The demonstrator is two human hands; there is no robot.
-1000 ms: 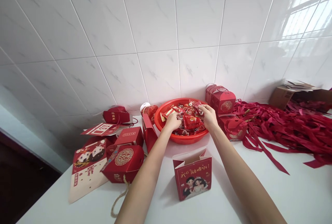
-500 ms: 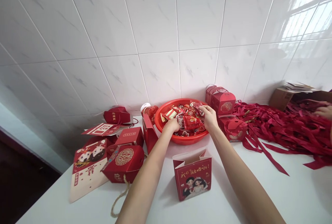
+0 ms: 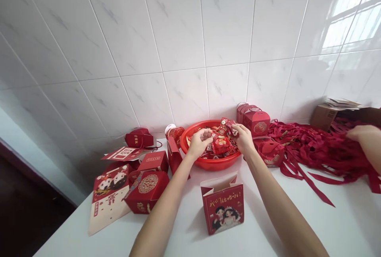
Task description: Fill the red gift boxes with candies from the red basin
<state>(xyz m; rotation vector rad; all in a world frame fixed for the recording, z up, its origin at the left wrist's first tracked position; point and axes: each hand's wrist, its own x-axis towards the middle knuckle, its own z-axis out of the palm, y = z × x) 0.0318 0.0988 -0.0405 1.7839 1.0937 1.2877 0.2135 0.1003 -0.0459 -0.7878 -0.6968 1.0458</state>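
Observation:
My right hand (image 3: 243, 138) pinches red wrapped candies (image 3: 228, 126) just above the far right of a red plastic basket (image 3: 216, 164). My left hand (image 3: 201, 142) is over the basket's left half, its fingers curled toward the thumb; what lies between them blends into the wrappers behind. More red wrapped candies (image 3: 222, 144) fill the basket. Between my forearms a red box (image 3: 224, 211) with a cartoon bridal couple stands upright, its top open.
Red boxes (image 3: 147, 191) and a flat printed card (image 3: 108, 213) lie at the left. More red boxes (image 3: 257, 123) stand right of the basket. Beyond them are piled red ribbons (image 3: 315, 149), a cardboard box (image 3: 323, 116) and another person's hand (image 3: 357, 133). A tiled wall (image 3: 184, 94) backs the table.
My left hand has come up out of the candies and turned, fingers now showing. My right hand has lifted its candies slightly. The other person's hand has reached further left over the ribbons.

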